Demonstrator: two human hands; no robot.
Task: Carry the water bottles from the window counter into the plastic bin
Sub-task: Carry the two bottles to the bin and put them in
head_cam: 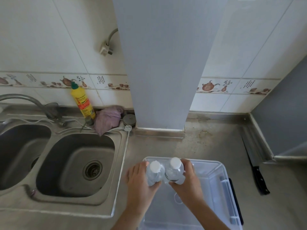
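Observation:
Two clear water bottles with white caps stand upright side by side over the far left corner of the clear plastic bin (pixel 217 178). My left hand (pixel 138 181) is wrapped around the left water bottle (pixel 154 171). My right hand (pixel 189 178) grips the right water bottle (pixel 174 169). The two bottles touch each other. Whether their bases rest on the bin floor is hidden by my hands. The bin sits on the steel counter at the front, right of the sink.
A double steel sink (pixel 76 163) lies to the left, with a faucet (pixel 25 100), a yellow detergent bottle (pixel 82 101) and a purple cloth (pixel 108 119) behind it. A black-handled knife (pixel 256 173) lies on the counter right of the bin. A grey column (pixel 161 72) rises behind.

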